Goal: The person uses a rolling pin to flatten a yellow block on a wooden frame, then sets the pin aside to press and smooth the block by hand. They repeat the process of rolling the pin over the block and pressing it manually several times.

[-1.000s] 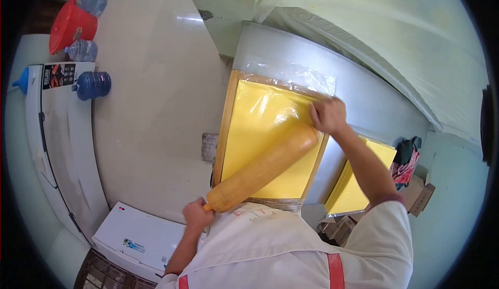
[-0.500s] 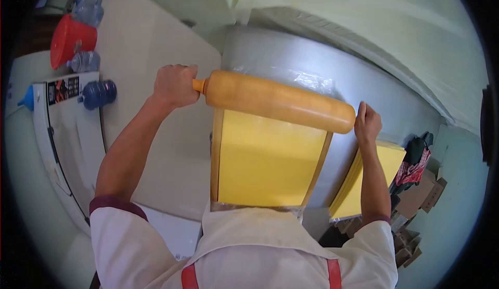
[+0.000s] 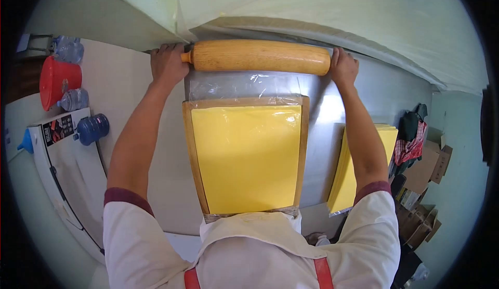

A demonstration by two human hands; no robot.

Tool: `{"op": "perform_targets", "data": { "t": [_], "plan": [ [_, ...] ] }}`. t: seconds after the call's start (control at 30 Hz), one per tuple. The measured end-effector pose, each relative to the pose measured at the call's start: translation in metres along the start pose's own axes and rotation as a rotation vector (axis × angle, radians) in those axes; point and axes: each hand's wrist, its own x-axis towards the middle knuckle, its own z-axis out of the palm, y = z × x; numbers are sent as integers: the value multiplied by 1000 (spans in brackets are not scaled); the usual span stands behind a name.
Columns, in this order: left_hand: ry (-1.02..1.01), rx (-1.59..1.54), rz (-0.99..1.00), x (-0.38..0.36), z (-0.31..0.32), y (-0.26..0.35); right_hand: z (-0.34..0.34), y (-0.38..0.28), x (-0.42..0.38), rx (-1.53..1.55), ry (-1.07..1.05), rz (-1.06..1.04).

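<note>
A large wooden rolling pin (image 3: 260,57) lies crosswise at the far side of the metal table, beyond the frame. My left hand (image 3: 169,65) is closed around its left handle. At the other end, my right hand (image 3: 343,68) grips the right handle, which is hidden by the fingers. Nearer my body, a flat yellow sheet (image 3: 247,159) fills a wooden frame (image 3: 194,156). Clear plastic film (image 3: 244,88) covers the sheet and sticks out past the frame's far edge, short of the pin.
A stack of yellow sheets (image 3: 338,177) lies to the right, partly behind my right forearm. Left are a red bucket (image 3: 58,83), a blue water jug (image 3: 92,129) and a white chest (image 3: 78,169). Cardboard boxes (image 3: 421,169) stand far right. A wall rises behind the table (image 3: 327,112).
The rolling pin has moved away from me, off the frame's far end to the back of the table, and is now nearly level. Both hands moved with it, still gripping.
</note>
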Motion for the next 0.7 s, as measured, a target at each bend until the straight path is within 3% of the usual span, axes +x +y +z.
{"op": "perform_targets", "data": {
  "t": [0.03,0.1,0.13,0.17,0.2,0.27,0.3,0.37,0.4,0.47,0.5,0.53,0.6,0.63,0.67,0.7],
  "plan": [
    [133,-52,60,-11,11,-5,-2,-2,-7,142,43,-7],
    [373,-217,136,-39,15,-10,-24,-15,-36,398,355,-183],
    [481,-330,157,-61,12,-10,-42,-27,-61,472,297,-88],
    [375,-564,5,-91,20,-8,-35,-28,-87,559,225,-79],
    [257,-795,-150,-112,29,-7,-38,-35,-107,679,-32,-35],
    [-255,-913,-194,-126,25,7,-59,-59,-112,880,-632,13],
    [-216,-982,-225,-130,28,13,-43,-62,-118,1136,-657,36],
    [-100,-1125,-272,-126,41,23,-45,-68,-112,1090,-669,130],
    [-1,-1084,-172,-129,37,25,-44,-68,-111,1132,-694,169],
    [194,-990,24,-140,27,28,-67,-61,-121,1188,-478,-70],
    [181,-1098,66,-146,11,26,-76,-63,-118,1350,-495,-90],
    [76,-1459,-14,-141,-11,31,-85,-65,-114,1512,-520,-109],
    [-240,-2166,-264,-173,-37,51,-98,-66,-151,2105,-884,154],
    [-308,-1983,-376,-195,-15,51,-63,-54,-175,1845,-971,240],
    [-344,-1798,-448,-211,7,50,-67,-62,-195,1506,-782,180],
    [-352,-1732,-448,-228,2,54,-77,-71,-215,1695,-801,365]
  ]
}}
